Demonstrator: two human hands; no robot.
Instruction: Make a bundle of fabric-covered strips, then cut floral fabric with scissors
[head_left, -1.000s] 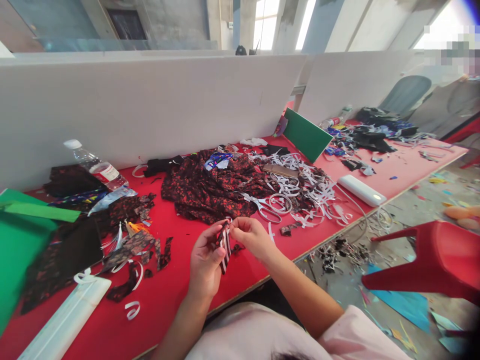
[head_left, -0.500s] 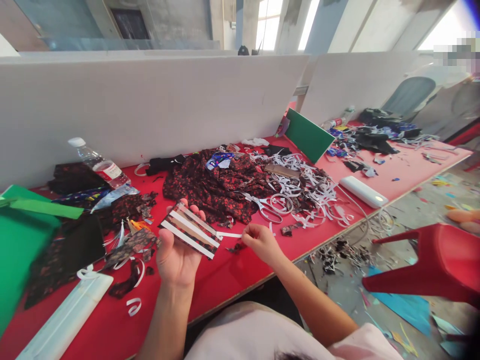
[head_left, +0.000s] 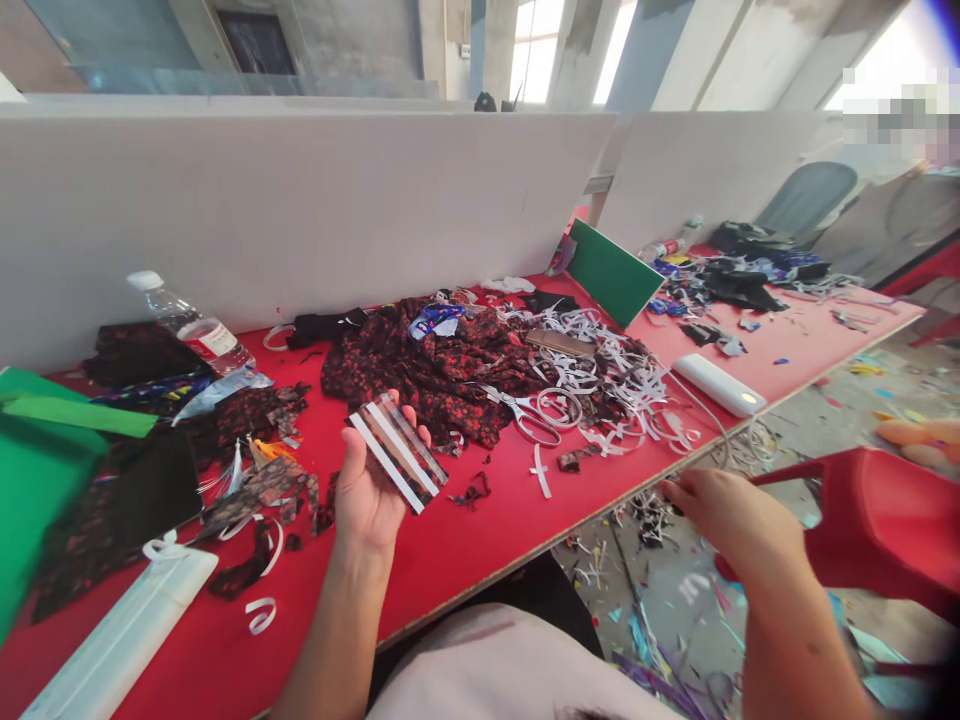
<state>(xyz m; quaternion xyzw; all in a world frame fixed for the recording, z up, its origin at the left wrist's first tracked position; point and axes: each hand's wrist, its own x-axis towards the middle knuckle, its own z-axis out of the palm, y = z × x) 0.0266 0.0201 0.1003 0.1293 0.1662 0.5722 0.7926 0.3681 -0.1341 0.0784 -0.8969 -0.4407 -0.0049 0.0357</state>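
My left hand [head_left: 367,490] holds a small rectangular card [head_left: 397,453] covered in dark patterned cloth, with white tape strips along it, palm up above the red table [head_left: 465,545]. My right hand [head_left: 724,510] hangs past the table's front edge, over the littered floor, fingers loosely spread and nothing visible in them. Scissors [head_left: 529,412] lie on the table behind the card, beside a pile of dark red floral cloth [head_left: 427,365]. A white tape strip [head_left: 541,472] lies near the table's front edge.
White backing strips [head_left: 622,375] pile up at right of the scissors. A water bottle [head_left: 191,325], green sheets [head_left: 45,450], cloth scraps [head_left: 262,490] and a white box [head_left: 124,640] lie left. A white power bank [head_left: 720,385] and a red stool [head_left: 877,520] are right. White partitions [head_left: 300,200] stand behind.
My left hand turned the card flat, face up. My right hand pulled a white strip off it, then swung right and down past the table's edge.
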